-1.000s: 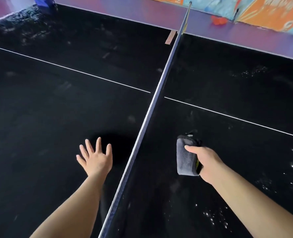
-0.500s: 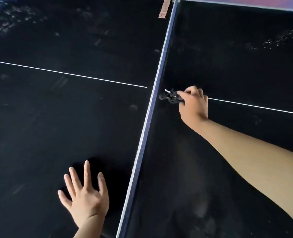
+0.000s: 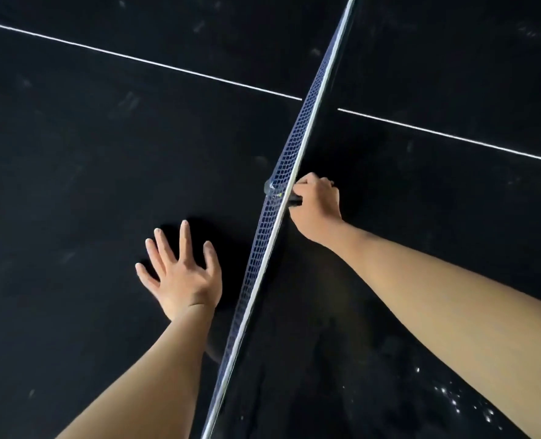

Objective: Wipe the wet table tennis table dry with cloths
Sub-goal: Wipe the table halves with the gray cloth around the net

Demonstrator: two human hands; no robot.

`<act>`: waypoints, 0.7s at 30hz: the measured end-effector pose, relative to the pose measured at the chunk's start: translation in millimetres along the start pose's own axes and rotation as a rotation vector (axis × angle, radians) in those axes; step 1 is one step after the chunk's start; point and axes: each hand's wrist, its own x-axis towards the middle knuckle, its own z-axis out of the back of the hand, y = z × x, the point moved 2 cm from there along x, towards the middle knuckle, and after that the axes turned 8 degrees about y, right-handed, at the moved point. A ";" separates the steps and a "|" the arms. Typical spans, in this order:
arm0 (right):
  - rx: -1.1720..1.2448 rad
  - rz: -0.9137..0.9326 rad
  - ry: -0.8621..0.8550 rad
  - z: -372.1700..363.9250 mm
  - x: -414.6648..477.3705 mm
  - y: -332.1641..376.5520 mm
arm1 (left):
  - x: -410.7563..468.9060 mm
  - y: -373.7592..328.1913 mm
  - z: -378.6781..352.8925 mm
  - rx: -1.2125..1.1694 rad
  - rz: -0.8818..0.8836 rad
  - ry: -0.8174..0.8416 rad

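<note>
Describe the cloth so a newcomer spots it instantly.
A blue net with a white top band splits the black table. Midway along it, the right hand is curled into a fist. The cloth is the dark grey wad bunched in that fist; the left hand is spread and empty.

The right hand, which a second ago holds the grey cloth in plain sight well clear of the net, now presses against the net, nearer the person than the white line it reaches half a second ago. The cloth is bunched and mostly hidden.
</note>
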 end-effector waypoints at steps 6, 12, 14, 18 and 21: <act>0.067 -0.019 0.065 -45.5 -101.2 28.2 | -2.8 3.1 6.3 -0.039 -0.040 0.023; 0.078 0.023 0.111 -100.3 -242.8 59.8 | -15.5 21.0 36.8 -0.471 -0.148 0.241; 0.105 0.065 0.154 -120.2 -294.2 77.0 | -33.1 44.2 56.2 -0.591 -0.212 0.225; 0.136 0.133 0.259 -158.1 -388.1 105.5 | -90.9 95.5 97.7 -0.571 -0.353 0.056; 0.108 0.088 0.291 -161.2 -410.3 104.8 | -133.7 126.8 127.8 -0.671 -0.343 -0.034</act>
